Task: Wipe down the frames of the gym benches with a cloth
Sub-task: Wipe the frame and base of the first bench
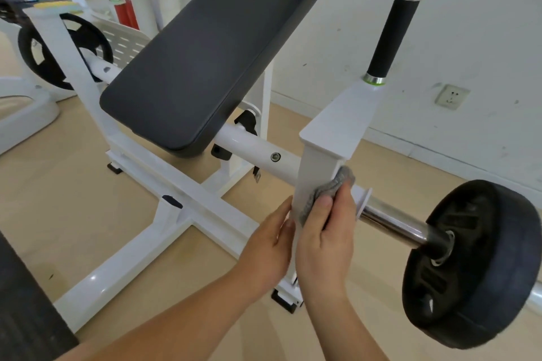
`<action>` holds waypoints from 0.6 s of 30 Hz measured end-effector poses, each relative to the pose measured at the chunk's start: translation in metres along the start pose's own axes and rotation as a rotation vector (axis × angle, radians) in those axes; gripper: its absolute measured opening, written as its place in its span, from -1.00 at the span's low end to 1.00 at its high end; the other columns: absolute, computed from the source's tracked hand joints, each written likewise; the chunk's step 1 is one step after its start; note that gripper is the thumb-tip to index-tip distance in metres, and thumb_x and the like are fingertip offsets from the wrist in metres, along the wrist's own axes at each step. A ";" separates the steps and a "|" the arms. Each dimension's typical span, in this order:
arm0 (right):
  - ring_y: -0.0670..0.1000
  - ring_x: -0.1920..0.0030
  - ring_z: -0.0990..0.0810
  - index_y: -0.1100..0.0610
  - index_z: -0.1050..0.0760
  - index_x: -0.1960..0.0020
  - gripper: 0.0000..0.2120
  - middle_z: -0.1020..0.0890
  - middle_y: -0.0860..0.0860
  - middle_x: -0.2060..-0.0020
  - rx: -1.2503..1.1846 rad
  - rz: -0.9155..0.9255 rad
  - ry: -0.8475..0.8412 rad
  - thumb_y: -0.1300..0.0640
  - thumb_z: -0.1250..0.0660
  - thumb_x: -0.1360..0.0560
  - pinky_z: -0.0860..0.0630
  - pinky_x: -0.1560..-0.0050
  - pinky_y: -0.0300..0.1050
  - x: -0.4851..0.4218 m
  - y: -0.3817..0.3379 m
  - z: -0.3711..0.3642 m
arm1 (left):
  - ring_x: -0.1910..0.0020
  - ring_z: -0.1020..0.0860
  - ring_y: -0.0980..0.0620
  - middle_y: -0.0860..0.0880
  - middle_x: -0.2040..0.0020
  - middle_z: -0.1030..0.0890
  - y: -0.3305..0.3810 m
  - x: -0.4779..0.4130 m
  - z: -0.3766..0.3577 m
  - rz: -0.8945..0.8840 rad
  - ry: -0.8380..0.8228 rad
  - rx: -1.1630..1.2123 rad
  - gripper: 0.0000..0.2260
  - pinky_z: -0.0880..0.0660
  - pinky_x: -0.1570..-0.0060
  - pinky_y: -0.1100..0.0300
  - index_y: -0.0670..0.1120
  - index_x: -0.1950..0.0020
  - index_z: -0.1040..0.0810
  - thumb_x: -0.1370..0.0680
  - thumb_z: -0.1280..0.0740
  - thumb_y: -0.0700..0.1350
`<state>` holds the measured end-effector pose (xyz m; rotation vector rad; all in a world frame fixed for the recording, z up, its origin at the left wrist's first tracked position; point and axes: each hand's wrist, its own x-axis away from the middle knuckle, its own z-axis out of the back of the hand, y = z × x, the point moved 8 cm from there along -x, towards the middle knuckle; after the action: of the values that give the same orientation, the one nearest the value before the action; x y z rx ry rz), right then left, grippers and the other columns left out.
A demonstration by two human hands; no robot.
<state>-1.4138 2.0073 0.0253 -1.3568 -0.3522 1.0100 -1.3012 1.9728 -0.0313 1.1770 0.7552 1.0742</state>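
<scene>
A white gym bench frame [258,146] with a black angled pad [214,47] fills the middle of the view. A white square arm post [315,168] rises at centre right, topped by a black handle [391,29]. My right hand [328,234] presses a grey cloth [325,192] against the post's right face, fingers curled over it. On the post's left edge rests my left hand [268,246], its fingers along the metal.
A chrome sleeve [393,221] carries a black weight plate [475,264] at the right. Another plate [55,53] hangs at the far left. The white base rails [140,249] cross the tan floor. A wall socket [451,96] and a red extinguisher [126,12] stand behind.
</scene>
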 end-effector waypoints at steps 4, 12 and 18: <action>-0.01 -0.35 -0.45 0.10 -0.28 -0.55 -0.52 -0.46 0.04 -0.37 0.076 -0.015 -0.027 -0.02 -0.06 -0.66 -0.40 -0.30 -0.12 0.029 0.048 -0.014 | -0.20 -0.57 0.34 0.37 -0.22 -0.61 -0.014 -0.013 0.002 0.017 -0.012 -0.019 -0.59 -0.51 -0.21 0.32 0.45 -0.45 -0.35 -0.74 -0.13 -0.05; -0.17 -0.28 -0.50 -0.35 -0.17 -0.55 -0.44 -0.46 -0.39 -0.25 0.017 0.041 0.037 0.05 -0.25 -0.67 -0.47 -0.21 -0.21 0.018 0.009 0.008 | -0.23 -0.50 0.40 0.24 -0.30 -0.57 -0.065 -0.028 0.016 0.129 0.027 -0.031 -0.62 -0.38 -0.20 0.51 0.24 -0.54 -0.36 -0.71 -0.19 0.03; 0.00 -0.28 -0.54 -0.47 0.16 -0.55 -0.28 -0.49 -0.03 -0.41 0.259 0.091 -0.022 0.11 -0.15 -0.69 -0.38 -0.07 -0.44 0.022 0.026 -0.005 | -0.45 -0.38 0.25 0.17 -0.51 -0.43 -0.054 -0.026 0.016 0.128 0.020 -0.089 -0.61 -0.30 -0.45 0.27 0.23 -0.57 -0.31 -0.72 -0.15 0.08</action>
<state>-1.4074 2.0181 -0.0067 -1.1365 -0.1700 1.1058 -1.2818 1.9412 -0.0815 1.1522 0.6476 1.2146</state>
